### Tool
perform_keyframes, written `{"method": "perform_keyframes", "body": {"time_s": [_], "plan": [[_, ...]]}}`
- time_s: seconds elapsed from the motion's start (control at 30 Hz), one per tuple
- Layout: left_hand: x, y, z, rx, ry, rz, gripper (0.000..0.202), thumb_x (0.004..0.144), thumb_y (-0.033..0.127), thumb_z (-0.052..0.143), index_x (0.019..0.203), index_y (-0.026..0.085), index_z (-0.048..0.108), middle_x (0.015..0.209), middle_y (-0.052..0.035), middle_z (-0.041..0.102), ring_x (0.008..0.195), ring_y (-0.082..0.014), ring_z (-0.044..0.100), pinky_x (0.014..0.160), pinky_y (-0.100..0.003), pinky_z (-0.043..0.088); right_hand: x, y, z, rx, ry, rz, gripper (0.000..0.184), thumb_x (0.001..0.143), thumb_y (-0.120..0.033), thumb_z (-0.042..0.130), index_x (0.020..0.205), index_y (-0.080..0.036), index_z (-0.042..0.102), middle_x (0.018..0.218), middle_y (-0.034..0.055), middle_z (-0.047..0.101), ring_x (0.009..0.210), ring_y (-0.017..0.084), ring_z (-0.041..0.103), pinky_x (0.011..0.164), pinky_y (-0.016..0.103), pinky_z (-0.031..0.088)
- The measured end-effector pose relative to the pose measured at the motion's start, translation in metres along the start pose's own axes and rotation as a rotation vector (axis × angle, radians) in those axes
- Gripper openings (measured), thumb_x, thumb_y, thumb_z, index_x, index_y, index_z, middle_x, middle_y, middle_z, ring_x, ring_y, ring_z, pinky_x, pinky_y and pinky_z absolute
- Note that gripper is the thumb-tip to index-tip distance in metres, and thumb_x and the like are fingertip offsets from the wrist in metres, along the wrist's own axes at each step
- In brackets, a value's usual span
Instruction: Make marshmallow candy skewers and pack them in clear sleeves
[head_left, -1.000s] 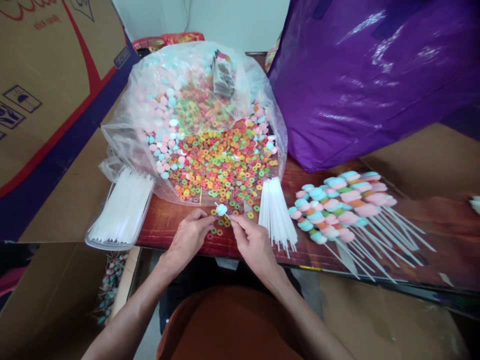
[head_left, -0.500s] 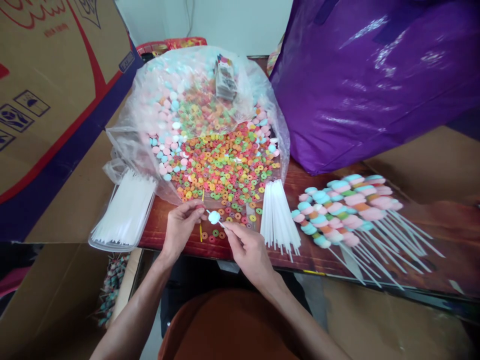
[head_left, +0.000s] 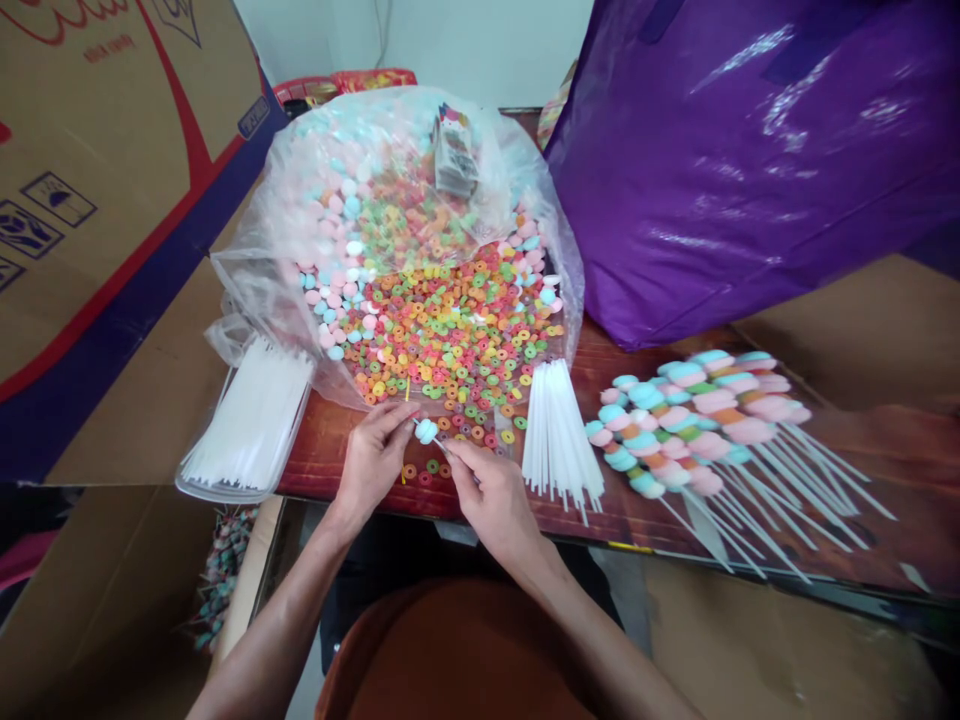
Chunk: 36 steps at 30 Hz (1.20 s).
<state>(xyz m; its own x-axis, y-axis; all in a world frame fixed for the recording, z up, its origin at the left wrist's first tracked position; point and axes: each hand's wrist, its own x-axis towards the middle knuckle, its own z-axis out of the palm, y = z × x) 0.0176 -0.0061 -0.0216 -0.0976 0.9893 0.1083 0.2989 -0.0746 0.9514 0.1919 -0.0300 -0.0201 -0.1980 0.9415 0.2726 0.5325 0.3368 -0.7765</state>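
Pinching a marshmallow-threaded stick point(head_left: 439, 444), the right hand point(head_left: 491, 490) sits before a plastic bag point(head_left: 251, 258) of gummy rings point(head_left: 442, 330) and puffy marshmallows point(head_left: 334, 290). The left hand point(head_left: 371, 450) pinches a red gummy point(head_left: 414, 414).

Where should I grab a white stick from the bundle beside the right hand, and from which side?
I'd pinch one of the white sticks by its near tip, coming from the front edge of the table. They lie fanned: near tips spread apart, far ends bunched together. The right hand is closest, though it holds another stick.
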Motion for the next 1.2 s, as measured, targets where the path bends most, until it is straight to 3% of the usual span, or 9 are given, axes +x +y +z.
{"method": "perform_keyframes", "body": {"time_s": [0.1,0.17,0.27,0.4,0.53,0.73,0.97,1.1,1.2], "plan": [[-0.002,0.004,0.003,-0.07,0.032,-0.046,0.023,0.088,0.028,0.063,0.105,0.023,0.078,0.111,-0.0067,0.073,0.109,-0.0208,0.066,0.098,-0.036,0.052,0.001,0.0,0.002,-0.036,0.033,0.001,0.027,0.093,-0.014,0.047,0.099,-0.017,0.073,0.088,0.0075,0.078,0.072,0.019,0.072,0.069,0.027,0.055],[-0.002,0.007,0.006,-0.207,0.069,-0.147,0.022,0.086,0.031,0.066,0.102,0.021,0.077,0.107,-0.0068,0.074,0.103,-0.021,0.068,0.094,-0.037,0.053,0.001,0.0,0.003,-0.052,0.031,0.011,0.026,0.093,-0.014,0.047,0.098,-0.017,0.073,0.086,0.0073,0.077,0.071,0.019,0.072,0.067,0.027,0.054],[-0.002,0.01,0.01,-0.432,0.122,-0.313,0.029,0.077,0.034,0.077,0.1,0.018,0.074,0.095,-0.0056,0.076,0.092,-0.0201,0.071,0.088,-0.035,0.055,0.001,-0.002,0.005,-0.08,0.028,0.02,0.024,0.093,-0.016,0.048,0.095,-0.019,0.072,0.08,0.0055,0.076,0.067,0.018,0.07,0.064,0.025,0.052],[0.0,0.011,0.009,-0.572,0.173,-0.383,0.035,0.065,0.031,0.086,0.094,0.017,0.073,0.089,-0.0021,0.074,0.084,-0.0146,0.069,0.084,-0.029,0.054,0.0,-0.003,0.01,-0.068,0.071,0.0,0.023,0.096,-0.018,0.047,0.09,-0.02,0.069,0.07,0.0027,0.071,0.058,0.015,0.064,0.058,0.023,0.047],[0.003,0.011,0.001,-0.755,0.081,-0.481,0.043,0.062,0.027,0.089,0.101,0.018,0.072,0.084,0.0004,0.071,0.081,-0.0114,0.068,0.081,-0.025,0.052,-0.001,-0.004,0.015,-0.012,0.117,-0.065,0.021,0.097,-0.016,0.046,0.09,-0.019,0.066,0.069,0.0015,0.067,0.055,0.012,0.06,0.057,0.021,0.046],[0.004,0.016,-0.009,-0.871,-0.029,-0.569,0.043,0.059,0.019,0.09,0.097,0.018,0.07,0.075,0.0036,0.063,0.089,-0.0143,0.069,0.089,-0.027,0.052,0.001,-0.01,0.01,0.014,0.102,-0.12,0.021,0.098,-0.016,0.045,0.085,-0.019,0.061,0.065,-0.0006,0.06,0.053,0.01,0.055,0.055,0.02,0.043],[-0.005,0.023,-0.002,-0.792,-0.123,-0.567,0.037,0.064,0.024,0.088,0.094,0.02,0.066,0.077,0.0042,0.059,0.072,-0.0072,0.06,0.07,-0.019,0.049,0.003,-0.018,0.011,0.018,0.101,-0.1,0.026,0.099,-0.017,0.042,0.077,-0.021,0.056,0.06,-0.0024,0.055,0.05,0.01,0.052,0.053,0.02,0.041],[-0.004,0.027,0.008,-0.651,-0.114,-0.461,0.039,0.066,0.034,0.086,0.094,0.019,0.064,0.08,0.0013,0.064,0.072,-0.0095,0.061,0.068,-0.021,0.048,0.008,-0.011,0.01,0.013,0.09,-0.006,0.024,0.099,-0.019,0.043,0.077,-0.021,0.055,0.058,-0.0031,0.055,0.049,0.011,0.053,0.052,0.021,0.04],[0.014,0.026,0.004,-0.476,-0.053,-0.335,0.039,0.071,0.038,0.081,0.101,0.018,0.064,0.084,-0.0022,0.068,0.075,-0.0142,0.064,0.069,-0.026,0.05,0.011,-0.003,0.006,-0.01,0.083,0.003,0.025,0.099,-0.021,0.043,0.077,-0.021,0.055,0.057,-0.0033,0.054,0.05,0.011,0.053,0.054,0.021,0.04]]}}
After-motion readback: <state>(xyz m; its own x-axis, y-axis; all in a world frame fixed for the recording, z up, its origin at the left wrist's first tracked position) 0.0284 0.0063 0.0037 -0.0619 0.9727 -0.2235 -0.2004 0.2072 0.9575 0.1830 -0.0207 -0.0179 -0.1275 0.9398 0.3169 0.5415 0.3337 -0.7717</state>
